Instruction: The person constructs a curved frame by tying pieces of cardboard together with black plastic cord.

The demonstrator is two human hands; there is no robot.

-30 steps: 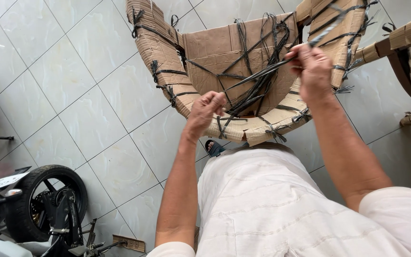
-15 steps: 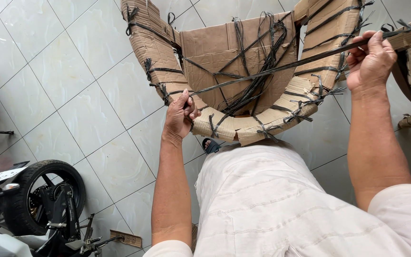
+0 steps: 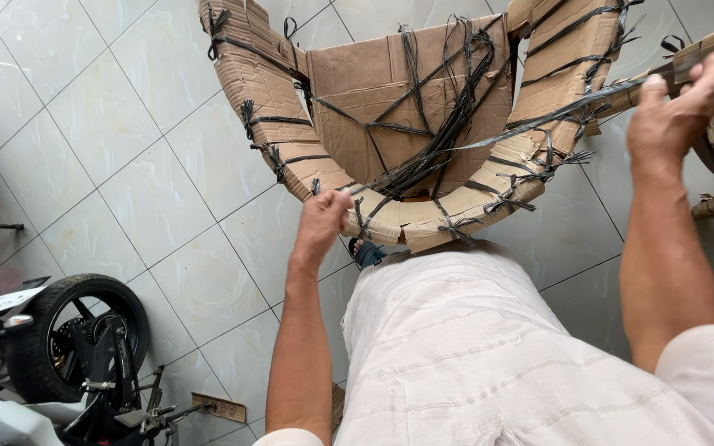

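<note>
Left hand (image 3: 324, 221) fisted on one end of a dark strap (image 3: 522, 128), pressed against the near curve of a U-shaped cardboard-wrapped frame (image 3: 390, 124). Right hand (image 3: 673, 116) raised well apart, fingers closed on the strap's far end; the strap runs taut between them. Frame stands on a white tiled floor (image 3: 109, 157), bound with many black ties. One scooter wheel (image 3: 72, 334) at the lower left edge.

Left hand (image 3: 324, 221) grips cardboard-wrapped frame (image 3: 390, 107); right hand (image 3: 673, 116) seemingly pulls black strap (image 3: 539, 122) taut.
</note>
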